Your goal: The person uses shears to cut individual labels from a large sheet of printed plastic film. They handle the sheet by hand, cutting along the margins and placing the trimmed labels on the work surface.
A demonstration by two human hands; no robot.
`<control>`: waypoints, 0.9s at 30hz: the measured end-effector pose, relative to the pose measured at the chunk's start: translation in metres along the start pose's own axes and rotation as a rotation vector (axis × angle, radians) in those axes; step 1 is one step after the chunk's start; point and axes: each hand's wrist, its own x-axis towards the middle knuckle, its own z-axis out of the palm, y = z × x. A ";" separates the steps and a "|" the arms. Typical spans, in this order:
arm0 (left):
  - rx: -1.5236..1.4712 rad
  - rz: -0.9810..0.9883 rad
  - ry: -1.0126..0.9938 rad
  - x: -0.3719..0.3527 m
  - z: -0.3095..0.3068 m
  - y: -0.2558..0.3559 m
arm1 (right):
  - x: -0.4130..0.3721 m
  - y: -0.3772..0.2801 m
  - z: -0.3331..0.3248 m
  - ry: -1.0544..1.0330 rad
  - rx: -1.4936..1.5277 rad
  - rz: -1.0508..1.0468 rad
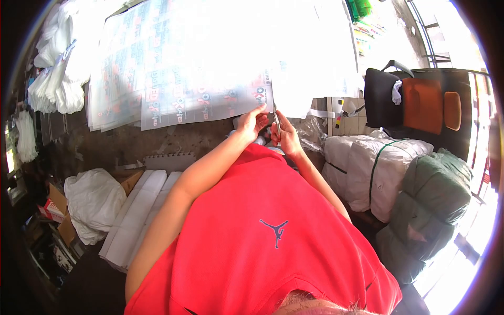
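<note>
A large translucent sheet with rows of red and blue print (202, 102) lies on the bright work surface, its near edge in front of me. My left hand (252, 124) is at that edge near the sheet's right end, thumb over the print and fingers curled, pinching it. Close beside it, my right hand (286, 135) is closed around a pair of scissors (276, 116). The blades point away from me, at the sheet's right margin; glare hides whether they stand apart. More printed sheets (107, 107) lie under and left of this one.
White bundled plastic (58, 86) hangs at the left. Wrapped white bales (375, 168) and a green bale (433, 205) stand at the right, below an orange and black chair (420, 105). White stacks (139, 215) and a white bag (95, 202) sit at lower left.
</note>
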 end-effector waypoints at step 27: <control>0.142 0.031 -0.013 -0.031 -0.020 0.021 | 0.028 -0.012 0.009 0.052 0.004 0.005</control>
